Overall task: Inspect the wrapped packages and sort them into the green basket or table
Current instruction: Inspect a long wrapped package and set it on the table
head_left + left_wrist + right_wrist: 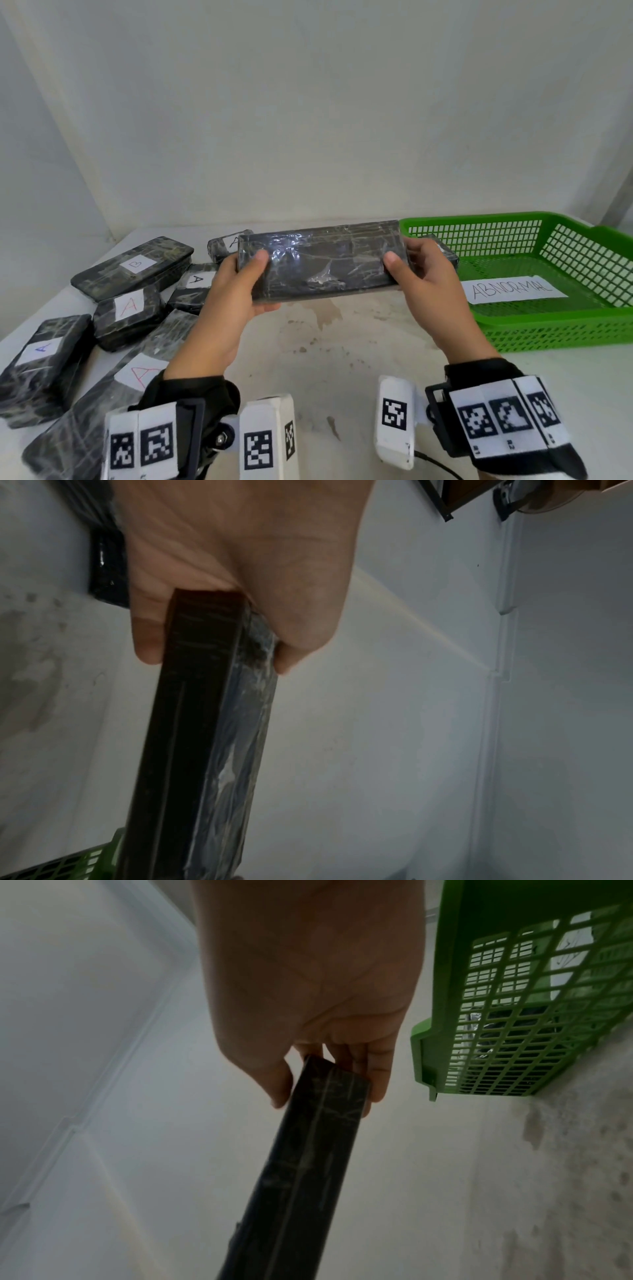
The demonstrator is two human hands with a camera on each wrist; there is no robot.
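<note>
A long black package wrapped in clear film (322, 262) is held up above the table, broad face toward me, no label showing. My left hand (239, 284) grips its left end, thumb on the front and fingers behind. My right hand (416, 274) grips its right end the same way. The left wrist view shows the package (205, 723) edge-on between thumb and fingers; the right wrist view shows the package (308, 1150) likewise. The green basket (565, 325) stands to the right with an "ABNORMAL" paper (512, 289) inside and one dark package (445, 251) at its left end.
Several wrapped black packages with white labels lie at the left of the table: one marked B (133, 267) and others marked A (128, 310). The stained white table (325, 342) lies below the held package. A grey wall stands close behind.
</note>
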